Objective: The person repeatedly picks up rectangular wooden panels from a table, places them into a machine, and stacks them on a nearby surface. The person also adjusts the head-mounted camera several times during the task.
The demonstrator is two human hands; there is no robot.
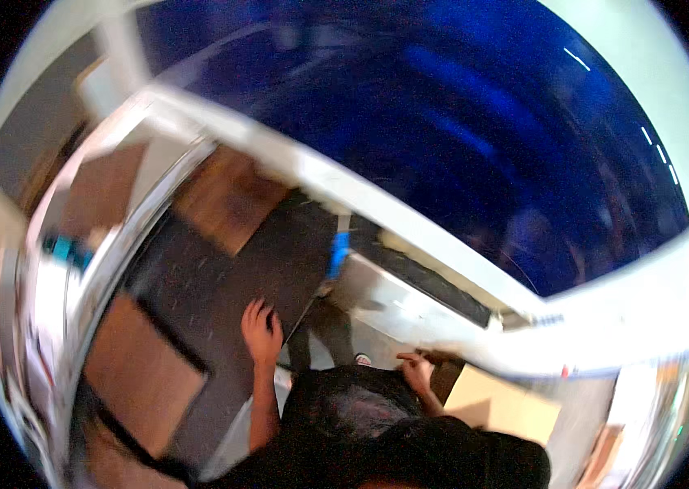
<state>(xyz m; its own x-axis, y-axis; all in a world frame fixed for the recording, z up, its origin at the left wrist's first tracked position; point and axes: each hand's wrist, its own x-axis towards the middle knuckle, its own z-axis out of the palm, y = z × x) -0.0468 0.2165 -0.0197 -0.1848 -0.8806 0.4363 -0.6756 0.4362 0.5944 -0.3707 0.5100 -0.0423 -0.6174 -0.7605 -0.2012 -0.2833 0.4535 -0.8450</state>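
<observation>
My left hand (262, 332) is over a dark grey work surface (222, 285), its fingers loosely bent and apart, with nothing seen in it. My right hand (418, 372) is farther right, beside a cardboard box (503, 405). Its index finger stretches out to the left, and no held thing shows. Between the hands and farther off is a thin upright thing with a bright blue part (338, 254), too blurred to name. A brown wood-look panel (146, 375) lies left of my left hand, and a second brown panel (234, 200) lies beyond it.
A long white frame (361, 191) runs across the far side, below a large dark blue glossy pane (442, 122). At the left, a pale rail (136, 240) edges the dark surface, with a small teal object (67, 251) past it. Motion blurs much of the view.
</observation>
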